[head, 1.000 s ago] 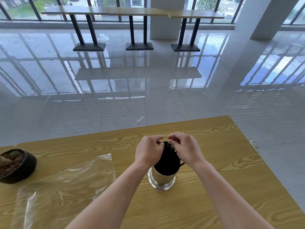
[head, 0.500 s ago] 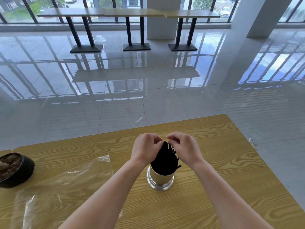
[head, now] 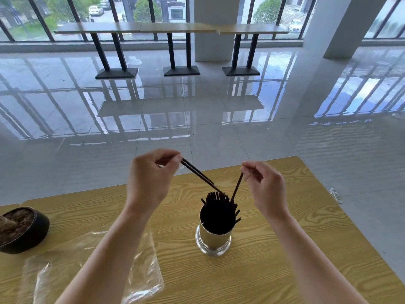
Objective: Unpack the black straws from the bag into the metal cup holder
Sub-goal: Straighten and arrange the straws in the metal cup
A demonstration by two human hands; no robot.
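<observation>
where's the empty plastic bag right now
In the head view, the plastic bag lies flat on the wooden table, left of the metal cup holder, under the left forearm.

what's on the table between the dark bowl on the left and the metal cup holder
In the head view, the empty clear plastic bag lies flat between the dark bowl and the metal cup holder, and the left forearm crosses above it.

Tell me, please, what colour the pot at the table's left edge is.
Black, with brown matter inside; the head view shows it.

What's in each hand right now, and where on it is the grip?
Left hand: two black straws, pinched at their upper ends. Right hand: one black straw, pinched at its top. Their lower ends meet the bundle in the metal cup holder.
</observation>
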